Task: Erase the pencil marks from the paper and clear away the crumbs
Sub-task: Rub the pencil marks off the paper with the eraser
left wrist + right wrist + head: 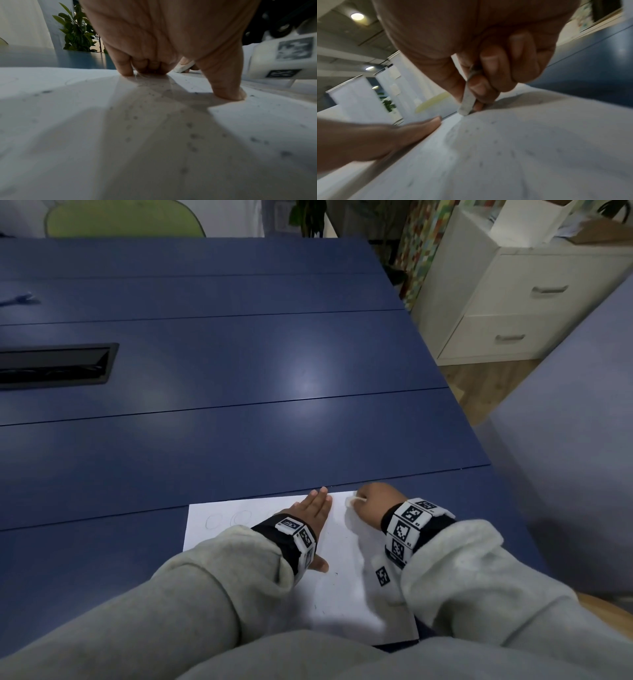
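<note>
Paper (346, 594) at the table's (239, 378) near edge is pressed flat by the left hand (313, 508), while an eraser (350, 501) is pinched by the right hand (375, 505) at its far edge.

office | blue conference table (239, 364) with cable hatch (54, 366) | white drawer cabinet (534, 302)
</note>
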{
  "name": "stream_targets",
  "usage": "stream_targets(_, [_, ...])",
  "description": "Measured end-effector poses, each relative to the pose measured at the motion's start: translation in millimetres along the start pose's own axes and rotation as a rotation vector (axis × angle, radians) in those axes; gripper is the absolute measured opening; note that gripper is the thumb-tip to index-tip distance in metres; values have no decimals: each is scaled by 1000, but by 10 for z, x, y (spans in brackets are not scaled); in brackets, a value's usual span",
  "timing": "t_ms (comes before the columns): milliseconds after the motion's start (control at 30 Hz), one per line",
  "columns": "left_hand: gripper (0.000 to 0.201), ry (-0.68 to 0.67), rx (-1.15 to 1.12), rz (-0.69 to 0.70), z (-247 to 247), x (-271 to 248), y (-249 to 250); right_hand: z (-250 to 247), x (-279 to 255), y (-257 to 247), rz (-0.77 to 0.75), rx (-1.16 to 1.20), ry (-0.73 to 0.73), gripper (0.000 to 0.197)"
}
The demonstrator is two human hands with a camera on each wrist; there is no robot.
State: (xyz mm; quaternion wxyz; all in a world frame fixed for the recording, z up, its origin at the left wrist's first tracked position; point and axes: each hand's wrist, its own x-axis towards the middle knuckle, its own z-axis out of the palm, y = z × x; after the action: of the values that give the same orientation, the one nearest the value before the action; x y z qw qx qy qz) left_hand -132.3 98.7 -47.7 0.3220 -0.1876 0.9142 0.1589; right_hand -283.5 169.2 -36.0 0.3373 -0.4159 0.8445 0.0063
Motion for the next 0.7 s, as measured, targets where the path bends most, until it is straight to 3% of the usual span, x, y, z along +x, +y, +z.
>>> stream_targets(67, [117, 1, -6, 2, 10, 10, -4, -27, 21, 3, 6, 31, 43, 27])
stream_targets(233, [118, 6, -7, 1, 32, 25, -11, 170, -102, -172, -66, -144, -113, 26])
stream_targets(400, [117, 6, -13, 8, 17, 11, -13, -16, -9, -101, -44, -25, -5, 28])
stream_targets(600, [117, 18, 14, 6, 18, 7, -4, 119, -169, -174, -112, -169, -140, 27])
stream_targets(700, [116, 22, 5, 9, 16, 10, -8, -54, -79, -87, -92, -167, -89, 26])
